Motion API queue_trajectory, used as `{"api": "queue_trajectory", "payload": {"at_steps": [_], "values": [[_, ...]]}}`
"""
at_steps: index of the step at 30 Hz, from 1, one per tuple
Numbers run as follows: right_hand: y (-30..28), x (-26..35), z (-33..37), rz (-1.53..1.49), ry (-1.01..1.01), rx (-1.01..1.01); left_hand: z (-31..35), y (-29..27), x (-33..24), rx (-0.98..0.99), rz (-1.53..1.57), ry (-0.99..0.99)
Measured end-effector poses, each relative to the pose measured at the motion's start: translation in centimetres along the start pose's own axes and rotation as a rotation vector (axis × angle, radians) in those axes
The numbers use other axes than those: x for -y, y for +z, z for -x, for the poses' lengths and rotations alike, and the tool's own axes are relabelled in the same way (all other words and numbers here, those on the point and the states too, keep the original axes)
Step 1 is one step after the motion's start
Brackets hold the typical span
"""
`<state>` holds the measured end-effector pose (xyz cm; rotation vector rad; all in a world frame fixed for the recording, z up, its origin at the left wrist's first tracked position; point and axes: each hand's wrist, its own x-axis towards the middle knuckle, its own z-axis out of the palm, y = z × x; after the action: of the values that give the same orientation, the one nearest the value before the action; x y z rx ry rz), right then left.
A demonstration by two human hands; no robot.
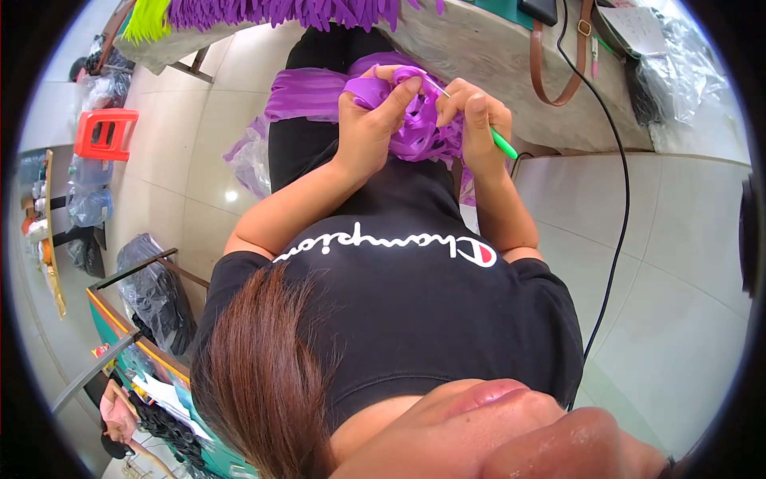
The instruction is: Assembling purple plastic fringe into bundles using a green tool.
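My left hand (373, 120) is closed, its thumb and finger pinching a loop of purple ribbon (415, 136) above my lap. A slim crochet hook (503, 144) with a green handle is gripped in my right hand (476, 120). Its thin metal shaft points up and left, toward the pinched ribbon, and the tip is too small to make out. More purple ribbon is bunched beneath both hands. Flat purple strips (307, 94) lie across my black-trousered legs.
Purple fringe (279, 12) and lime-green fringe (148, 20) hang over the table edge ahead. A brown strap (558, 92) dangles from the table at right, beside a black cable (625, 199). A red stool (106, 134) stands left. Another person (120, 419) is at lower left.
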<state>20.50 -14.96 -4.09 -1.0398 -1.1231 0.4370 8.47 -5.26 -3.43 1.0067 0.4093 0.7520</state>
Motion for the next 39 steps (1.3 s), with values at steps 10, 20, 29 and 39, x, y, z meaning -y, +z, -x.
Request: {"api": "queue_trajectory", "payload": {"at_steps": [10, 20, 29, 39], "values": [[0.2, 2.3, -0.4, 0.39, 0.069, 0.015, -0.2, -0.1, 0.4, -0.032, -0.29, 0.216], [0.0, 0.3, -1.9, 0.03, 0.062, -0.051, -0.1, 0.1, 0.0, 0.03, -0.062, 0.065], [-1.3, 0.6, -1.6, 0.142, -0.013, 0.025, -0.2, -0.2, -0.2, 0.086, 0.008, -0.102], [-1.4, 0.7, -0.9, -0.01, -0.186, 0.094, 0.2, 0.3, -0.7, 0.088, 0.003, -0.083]]}}
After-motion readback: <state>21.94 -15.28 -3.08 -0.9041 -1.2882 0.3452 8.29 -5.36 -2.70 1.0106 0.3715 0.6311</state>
